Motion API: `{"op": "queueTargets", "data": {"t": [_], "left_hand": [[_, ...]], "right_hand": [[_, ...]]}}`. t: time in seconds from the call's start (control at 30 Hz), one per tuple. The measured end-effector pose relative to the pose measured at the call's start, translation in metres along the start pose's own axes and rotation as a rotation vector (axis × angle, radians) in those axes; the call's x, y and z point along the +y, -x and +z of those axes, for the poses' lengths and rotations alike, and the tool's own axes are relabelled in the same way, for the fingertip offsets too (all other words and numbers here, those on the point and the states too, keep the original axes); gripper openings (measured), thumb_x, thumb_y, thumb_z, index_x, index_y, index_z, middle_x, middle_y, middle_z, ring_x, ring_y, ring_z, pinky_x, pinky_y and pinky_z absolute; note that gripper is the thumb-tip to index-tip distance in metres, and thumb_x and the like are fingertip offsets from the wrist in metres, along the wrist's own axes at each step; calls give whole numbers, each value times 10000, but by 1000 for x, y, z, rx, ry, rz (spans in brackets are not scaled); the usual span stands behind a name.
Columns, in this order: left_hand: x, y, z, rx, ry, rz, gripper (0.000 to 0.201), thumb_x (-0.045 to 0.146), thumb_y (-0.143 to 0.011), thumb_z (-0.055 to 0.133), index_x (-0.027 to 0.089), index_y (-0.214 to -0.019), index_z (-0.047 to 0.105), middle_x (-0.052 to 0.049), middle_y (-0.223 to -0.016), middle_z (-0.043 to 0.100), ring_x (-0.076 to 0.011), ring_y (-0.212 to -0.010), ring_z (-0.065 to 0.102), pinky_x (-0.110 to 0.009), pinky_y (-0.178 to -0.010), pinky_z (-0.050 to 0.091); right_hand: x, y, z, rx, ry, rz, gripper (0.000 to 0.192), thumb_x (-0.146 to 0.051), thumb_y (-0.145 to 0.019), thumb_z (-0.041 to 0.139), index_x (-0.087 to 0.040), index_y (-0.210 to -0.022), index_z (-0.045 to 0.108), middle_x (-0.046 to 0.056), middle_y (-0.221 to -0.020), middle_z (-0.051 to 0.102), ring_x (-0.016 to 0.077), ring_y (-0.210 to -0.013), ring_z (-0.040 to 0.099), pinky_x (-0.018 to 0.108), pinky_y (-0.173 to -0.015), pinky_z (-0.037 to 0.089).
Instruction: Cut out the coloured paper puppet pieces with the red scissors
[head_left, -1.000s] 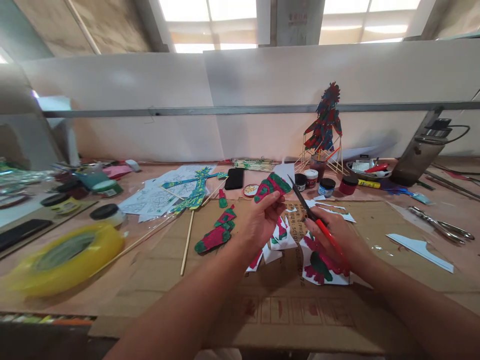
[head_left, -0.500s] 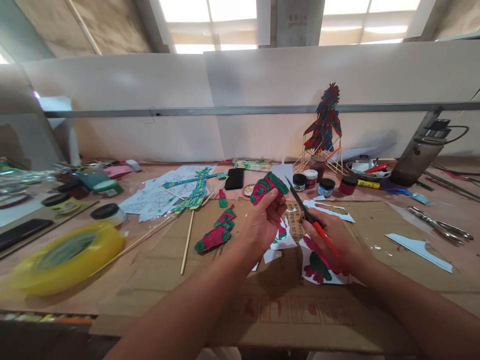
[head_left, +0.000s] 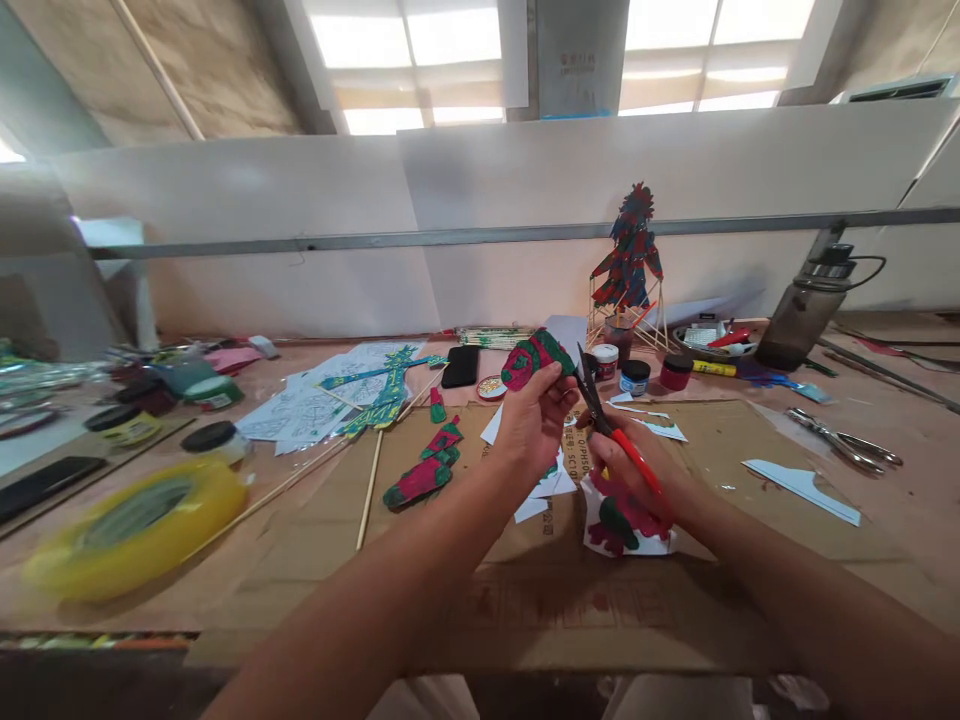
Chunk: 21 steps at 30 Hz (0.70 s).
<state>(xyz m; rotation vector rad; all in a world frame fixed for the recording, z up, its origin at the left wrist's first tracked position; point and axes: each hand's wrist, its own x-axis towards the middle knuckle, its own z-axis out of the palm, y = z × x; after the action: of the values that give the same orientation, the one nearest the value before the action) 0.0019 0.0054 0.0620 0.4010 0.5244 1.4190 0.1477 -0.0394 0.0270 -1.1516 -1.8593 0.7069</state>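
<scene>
Head view: since a second ago the left hand has raised the red-and-green painted paper cutout, pinched in a closed grip, while the right hand, closed on the red-handled scissors, brought the blades beside it above the table.

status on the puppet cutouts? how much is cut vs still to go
Done: trimmed red-green pieces lie on the cardboard, white offcuts beside them. In hand: left hand holds a painted piece up, right hand holds red-handled scissors at its edge. Left: an uncut painted sheet under the right hand.
</scene>
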Motion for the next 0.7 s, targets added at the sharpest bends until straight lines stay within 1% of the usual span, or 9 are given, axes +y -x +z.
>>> {"op": "queueTargets", "data": {"t": [0.07, 0.13, 0.2, 0.3, 0.4, 0.47, 0.57, 0.7], "left_hand": [[-5, -4, 8, 2, 28, -6, 164, 83, -804, 745, 150, -669, 679, 12, -592, 666, -82, -548, 640, -199, -634, 521], [-10, -8, 16, -17, 27, -34, 172, 107, -804, 754, 159, -663, 669, 14, -576, 661, -86, -514, 619, -203, -595, 490], [-13, -10, 21, -39, 15, -72, 191, 136, -809, 761, 163, -651, 656, 8, -570, 661, -97, -491, 603, -219, -564, 464], [-16, -12, 25, -20, 54, -48, 188, 94, -809, 742, 158, -653, 660, 9, -586, 670, -91, -525, 623, -218, -621, 491], [-18, -11, 23, 22, 101, -25, 206, 57, -832, 705, 153, -654, 668, 12, -581, 664, -77, -539, 627, -199, -641, 496], [-20, -9, 21, 42, 104, -34, 220, 66, -854, 694, 150, -652, 672, 6, -572, 663, -75, -525, 619, -193, -618, 483], [-22, -5, 19, 68, 98, -44, 216, 92, -843, 722, 153, -642, 670, -3, -566, 669, -83, -504, 610, -196, -579, 460], [-21, 1, 19, 106, 114, -37, 240, 94, -851, 720, 153, -626, 661, -9, -557, 665, -90, -500, 611, -200, -571, 455]], "right_hand": [[6, -3, -3, 10, -64, -19, 232, -447, -947, 520, -245, -843, 567, -14, -653, 601, 168, -592, 538, 300, -569, 438], [13, -6, -5, 24, -100, -2, 236, -467, -937, 535, -253, -840, 548, -12, -656, 593, 175, -602, 536, 312, -584, 443], [20, -7, -7, 45, -126, 24, 244, -489, -937, 553, -250, -889, 558, -11, -687, 601, 184, -635, 554, 320, -615, 461], [26, -6, -8, 80, -152, 34, 290, -528, -957, 571, -240, -983, 589, -13, -728, 605, 186, -668, 567, 320, -641, 471], [22, -6, -7, 103, -129, -9, 286, -494, -959, 577, -233, -1062, 627, -15, -731, 601, 179, -665, 542, 312, -635, 459], [17, -6, -6, 118, -102, -55, 277, -471, -952, 578, -227, -1065, 645, -9, -745, 607, 177, -671, 530, 309, -636, 456], [9, -7, -6, 107, -100, -67, 268, -478, -959, 564, -224, -1005, 639, -15, -718, 572, 167, -633, 493, 302, -599, 428], [5, -6, -7, 33, -115, -40, 284, -525, -984, 552, -251, -924, 595, -34, -651, 516, 163, -573, 450, 308, -567, 385]]}}
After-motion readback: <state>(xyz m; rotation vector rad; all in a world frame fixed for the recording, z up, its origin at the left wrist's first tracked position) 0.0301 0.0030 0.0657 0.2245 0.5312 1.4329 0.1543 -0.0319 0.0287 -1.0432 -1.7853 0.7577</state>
